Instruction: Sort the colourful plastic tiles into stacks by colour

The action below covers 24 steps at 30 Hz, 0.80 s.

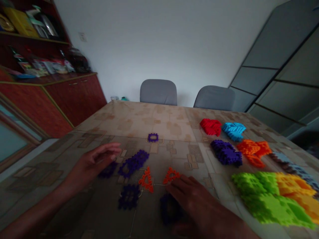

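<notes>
My left hand (98,161) hovers over the left of the table, its fingers curved and apart with nothing in them. Under its fingertips lies a purple toothed piece (108,170). To its right is a slanting row of joined purple toothed pieces (134,163), with a purple square piece (129,197) nearer me. My right hand (193,197) reaches down over a dark purple square frame (169,209), fingers at its far edge and thumb low beside it, partly hidden in shadow. Its fingertips touch or nearly touch an orange triangle (171,175). Another orange triangle (146,180) lies between the hands.
A small purple frame (153,137) lies farther off. On the right are piles of red (210,127), blue (233,130), purple (226,152), orange (253,151), green (271,199) and yellow pieces (296,186). Two grey chairs (158,91) stand behind the patterned table (139,116).
</notes>
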{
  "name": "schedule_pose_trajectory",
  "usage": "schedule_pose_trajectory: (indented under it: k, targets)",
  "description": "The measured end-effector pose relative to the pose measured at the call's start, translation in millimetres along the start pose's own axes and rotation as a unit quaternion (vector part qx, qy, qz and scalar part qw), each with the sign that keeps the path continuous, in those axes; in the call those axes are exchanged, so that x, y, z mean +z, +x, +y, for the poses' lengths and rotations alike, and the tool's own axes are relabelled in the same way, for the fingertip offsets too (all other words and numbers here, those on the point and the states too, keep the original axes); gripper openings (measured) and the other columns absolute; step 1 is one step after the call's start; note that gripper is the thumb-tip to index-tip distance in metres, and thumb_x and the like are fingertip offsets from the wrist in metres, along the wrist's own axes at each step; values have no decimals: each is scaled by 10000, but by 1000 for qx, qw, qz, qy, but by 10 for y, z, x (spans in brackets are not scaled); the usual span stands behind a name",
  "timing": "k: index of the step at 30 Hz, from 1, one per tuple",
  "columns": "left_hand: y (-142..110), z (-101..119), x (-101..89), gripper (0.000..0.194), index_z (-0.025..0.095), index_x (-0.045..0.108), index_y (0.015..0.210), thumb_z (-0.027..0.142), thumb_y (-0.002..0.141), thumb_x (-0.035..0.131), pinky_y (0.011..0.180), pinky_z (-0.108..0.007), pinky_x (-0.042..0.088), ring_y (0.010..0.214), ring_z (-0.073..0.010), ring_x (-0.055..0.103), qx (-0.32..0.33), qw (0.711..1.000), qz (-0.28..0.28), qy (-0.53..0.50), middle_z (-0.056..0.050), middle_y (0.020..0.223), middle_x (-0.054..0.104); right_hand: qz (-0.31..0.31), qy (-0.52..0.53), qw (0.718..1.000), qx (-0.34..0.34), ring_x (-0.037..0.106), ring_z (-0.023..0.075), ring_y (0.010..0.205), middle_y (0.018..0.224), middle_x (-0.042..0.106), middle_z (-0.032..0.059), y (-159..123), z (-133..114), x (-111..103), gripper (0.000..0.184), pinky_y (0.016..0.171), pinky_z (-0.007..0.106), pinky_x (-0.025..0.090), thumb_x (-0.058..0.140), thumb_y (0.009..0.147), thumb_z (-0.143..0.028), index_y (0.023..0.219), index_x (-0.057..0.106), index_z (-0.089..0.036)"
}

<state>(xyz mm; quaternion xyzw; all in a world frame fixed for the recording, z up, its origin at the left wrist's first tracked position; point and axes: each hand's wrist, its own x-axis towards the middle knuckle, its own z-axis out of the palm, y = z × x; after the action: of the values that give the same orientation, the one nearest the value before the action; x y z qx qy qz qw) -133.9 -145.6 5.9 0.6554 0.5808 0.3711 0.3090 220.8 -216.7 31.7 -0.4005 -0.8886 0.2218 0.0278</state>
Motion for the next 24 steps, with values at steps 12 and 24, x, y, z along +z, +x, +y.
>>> schedule_pose_trajectory:
  k: [12,24]
  targets:
    - [151,-361,-347,644,259,734,1125,796,785,627,958,-443,585,1114,-340,717,10,996,-29,84,-91,1222,757,-3,-18,1000,7,583,312,1209,1331,642,134,50,-2,169,586,1102,407,424,833,763,-333,1286,649,-143]
    - [144,-190,-138,482,250,684,1241,593,918,583,1055,-442,508,1218,-303,661,89,984,-81,129,-86,1316,711,-2,-34,999,-11,581,324,1231,1369,630,148,78,26,165,675,1106,410,422,873,723,-362,1310,629,-134]
